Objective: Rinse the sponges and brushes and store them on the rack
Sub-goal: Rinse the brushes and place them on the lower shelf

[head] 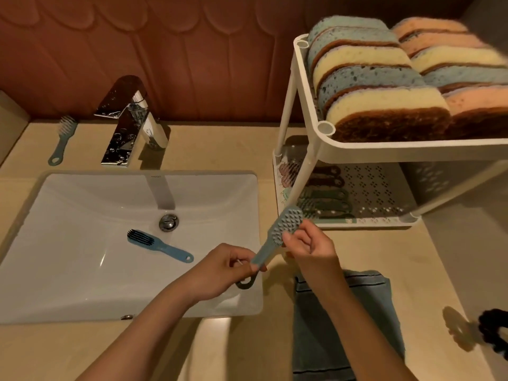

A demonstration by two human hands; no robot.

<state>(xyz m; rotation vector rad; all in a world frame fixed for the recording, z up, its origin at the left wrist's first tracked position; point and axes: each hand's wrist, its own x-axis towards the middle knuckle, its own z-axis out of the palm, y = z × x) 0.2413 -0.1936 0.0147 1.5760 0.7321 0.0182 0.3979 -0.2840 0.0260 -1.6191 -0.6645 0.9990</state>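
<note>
Beside the white basin [82, 284], the left hand [222, 270] pinches the blue plastic brush [277, 240] by its handle; the right hand [308, 248] grips its head. Lay it flat on the white rack's [384, 222] lower shelf.

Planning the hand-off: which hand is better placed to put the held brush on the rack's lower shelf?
Right. The right hand grips the brush at its head, beside the rack; the left hand holds the handle over the sink.

A blue plastic brush with grey bristles [277, 237] hangs tilted beside the white two-tier rack [308, 149]. A second blue brush [159, 245] lies in the sink, a third [62, 138] on the surface. Pastel sponges [384, 86] fill the rack's top tier; brushes [321, 193] line the lower.
</note>
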